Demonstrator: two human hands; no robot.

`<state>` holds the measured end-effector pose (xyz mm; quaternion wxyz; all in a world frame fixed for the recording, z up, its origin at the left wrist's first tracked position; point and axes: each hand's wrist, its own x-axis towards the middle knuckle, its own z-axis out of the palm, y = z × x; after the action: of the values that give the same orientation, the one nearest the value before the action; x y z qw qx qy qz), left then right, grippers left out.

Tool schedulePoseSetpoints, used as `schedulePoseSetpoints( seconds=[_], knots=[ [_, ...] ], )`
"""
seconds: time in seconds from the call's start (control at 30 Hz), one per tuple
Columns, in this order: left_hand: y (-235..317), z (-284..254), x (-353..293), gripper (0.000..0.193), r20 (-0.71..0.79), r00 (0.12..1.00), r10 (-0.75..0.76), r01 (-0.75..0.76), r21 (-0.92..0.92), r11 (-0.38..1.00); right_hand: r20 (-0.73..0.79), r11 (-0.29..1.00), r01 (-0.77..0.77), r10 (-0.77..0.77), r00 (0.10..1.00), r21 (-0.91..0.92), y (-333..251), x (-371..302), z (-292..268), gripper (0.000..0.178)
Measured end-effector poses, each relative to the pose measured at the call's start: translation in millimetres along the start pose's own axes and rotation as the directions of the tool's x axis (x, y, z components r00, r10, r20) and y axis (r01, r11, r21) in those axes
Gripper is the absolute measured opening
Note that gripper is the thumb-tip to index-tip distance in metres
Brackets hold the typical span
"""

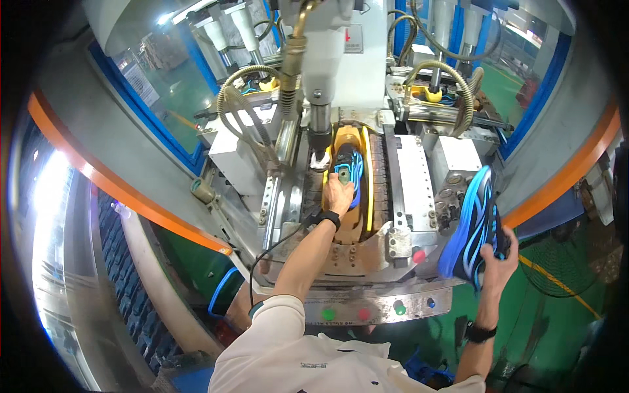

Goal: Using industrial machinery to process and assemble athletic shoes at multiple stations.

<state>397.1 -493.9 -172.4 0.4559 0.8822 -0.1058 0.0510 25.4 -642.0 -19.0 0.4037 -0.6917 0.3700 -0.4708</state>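
My right hand [500,267], out to the right of the machine, grips a shoe [469,226] with a wavy blue sole and a dark upper. The shoe stands on end, sole toward the machine, with my thumb and fingers around its upper. My left hand [337,196] reaches into the machine's central bed. Its fingers close on a small greenish block [344,173] at a second blue-and-dark shoe [357,171]. That shoe lies in a yellowish-brown cradle [347,226], and my hand hides part of it. A metal press rod [320,121] stands just left of the cradle's far end.
Along the front edge runs a metal panel [380,316] with coloured buttons. White blocks [457,160] and ribbed hoses [472,92] flank the bed. Orange-edged curved guards [570,170] rise at both sides. A black wire basket [560,265] is at the right, above a green floor.
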Motion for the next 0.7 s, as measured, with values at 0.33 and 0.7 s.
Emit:
schedulePoseSetpoints(
  seconds=[0.33, 0.7],
  knots=[
    [15, -215, -117, 0.03, 0.605, 0.719, -0.341, 0.695, -0.627, 0.353, 0.58, 0.891, 0.198, 0.085, 0.81, -0.408, -48, 116, 243, 0.058],
    [-30, -400, -269, 0.033, -0.061, 0.829, -0.556, 0.307, -0.781, 0.544, 0.526, 0.711, 0.475, -0.173, 0.833, -0.518, 40, -11, 427, 0.04]
  ],
)
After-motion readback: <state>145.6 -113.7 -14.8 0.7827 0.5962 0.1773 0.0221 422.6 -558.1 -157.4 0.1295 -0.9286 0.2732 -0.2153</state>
